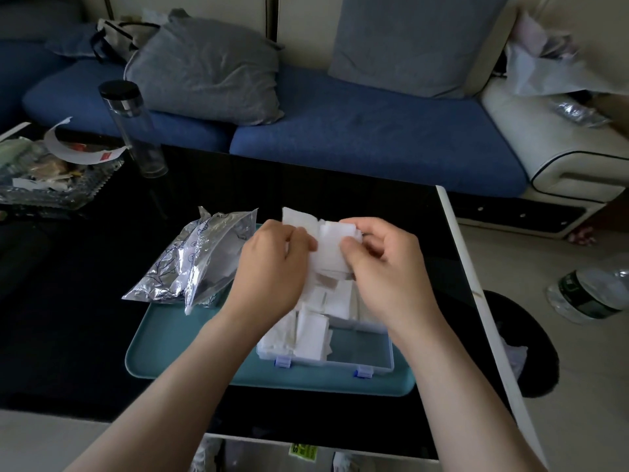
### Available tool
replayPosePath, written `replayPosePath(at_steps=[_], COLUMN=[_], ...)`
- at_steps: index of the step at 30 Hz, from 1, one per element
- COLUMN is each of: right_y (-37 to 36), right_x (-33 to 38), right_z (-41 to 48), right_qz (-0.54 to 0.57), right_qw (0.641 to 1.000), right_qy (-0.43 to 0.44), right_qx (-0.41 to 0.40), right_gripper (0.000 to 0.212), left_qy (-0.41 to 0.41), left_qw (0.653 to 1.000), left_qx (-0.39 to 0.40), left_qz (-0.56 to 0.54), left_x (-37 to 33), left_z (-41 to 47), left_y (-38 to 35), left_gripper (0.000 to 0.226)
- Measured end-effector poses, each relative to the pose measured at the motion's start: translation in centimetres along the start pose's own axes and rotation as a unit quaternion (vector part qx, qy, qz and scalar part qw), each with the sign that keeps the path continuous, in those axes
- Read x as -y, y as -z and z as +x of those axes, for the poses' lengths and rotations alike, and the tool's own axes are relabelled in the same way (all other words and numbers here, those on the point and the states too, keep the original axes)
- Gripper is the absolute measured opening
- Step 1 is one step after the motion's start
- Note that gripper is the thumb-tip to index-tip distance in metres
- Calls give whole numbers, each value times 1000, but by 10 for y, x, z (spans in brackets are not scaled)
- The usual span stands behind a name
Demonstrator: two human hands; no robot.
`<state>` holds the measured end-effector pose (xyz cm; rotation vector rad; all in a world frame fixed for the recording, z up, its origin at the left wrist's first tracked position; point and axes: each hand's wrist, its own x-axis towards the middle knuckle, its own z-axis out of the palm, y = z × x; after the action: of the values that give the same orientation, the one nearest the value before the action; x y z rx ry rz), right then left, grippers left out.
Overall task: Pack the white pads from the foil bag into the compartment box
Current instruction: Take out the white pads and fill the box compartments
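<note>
White pads [328, 248] are sitting in a stack just above the box [360, 357]. My left hand [272, 264] and right hand [384, 264] are both pinching it, fingers curled. Loose pads [311, 332] are piling in the box's left side. The foil bag [204, 260] is lying just left of the box, and the teal tray [163, 342] is lying under the box.

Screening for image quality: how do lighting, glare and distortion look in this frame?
Head view: dim, the black table nearly featureless; head view: the foil bag glints, and the white pads held in the left hand and right hand wash out; head view: wide-angle lens bows the sofa, upper right corner smeared.
</note>
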<state>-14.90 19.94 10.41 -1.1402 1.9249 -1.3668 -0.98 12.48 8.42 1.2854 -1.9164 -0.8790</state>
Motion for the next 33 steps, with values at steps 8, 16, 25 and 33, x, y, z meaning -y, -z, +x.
replayPosePath(at_steps=[8, 16, 25, 33], right_y=[21, 13, -4, -8], right_x=[-43, -65, -65, -51], right_z=[-21, -37, -46, -55], right_qz=[-99, -235, -319, -388], right_qw=[968, 946, 927, 910], right_qy=[-224, -210, -169, -128], right_qx=[63, 77, 103, 69], right_gripper=[26, 19, 23, 10], left_qy=[182, 174, 194, 272], left_qw=[976, 978, 971, 929], left_qx=[-37, -20, -71, -53], left_qz=[-112, -109, -120, -247], left_x=[18, 19, 30, 39], left_z=[3, -5, -4, -2], left_y=[11, 1, 2, 1], left_gripper=[21, 33, 38, 49])
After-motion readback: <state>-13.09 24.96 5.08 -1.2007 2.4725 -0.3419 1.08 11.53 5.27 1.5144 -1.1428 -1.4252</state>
